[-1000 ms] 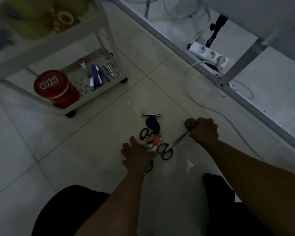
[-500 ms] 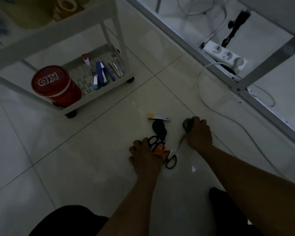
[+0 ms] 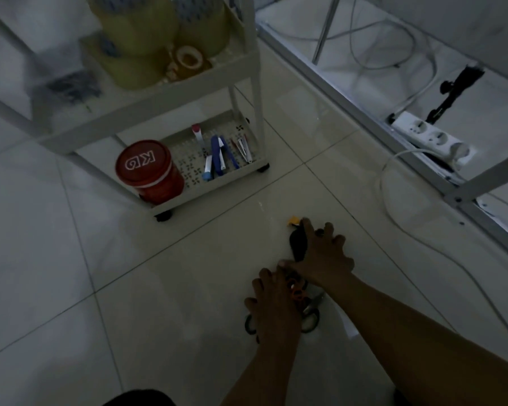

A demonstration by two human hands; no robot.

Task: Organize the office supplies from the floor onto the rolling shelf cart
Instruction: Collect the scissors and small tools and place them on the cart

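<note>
Several scissors (image 3: 310, 320) with black and orange handles lie in a pile on the tile floor. My left hand (image 3: 273, 310) rests on top of this pile with its fingers curled over the handles. Just beyond it, my right hand (image 3: 320, 254) is spread flat over a black object (image 3: 297, 244), its fingertips beside a small yellow-tipped item (image 3: 294, 221). The white rolling cart (image 3: 217, 189) stands to the far left. Its bottom shelf holds pens (image 3: 217, 156) and a red tin (image 3: 148, 171).
Large tape rolls (image 3: 147, 33), a small roll (image 3: 189, 58) and dark clips (image 3: 71, 83) sit on the cart's upper shelf. A white power strip (image 3: 431, 139) and its cable (image 3: 393, 200) lie to the right, under a white metal table frame (image 3: 458, 197).
My right hand has moved left from the green-handled item onto the black object, fingers now spread. My left hand has stayed on the scissors. The view has shifted closer to the cart.
</note>
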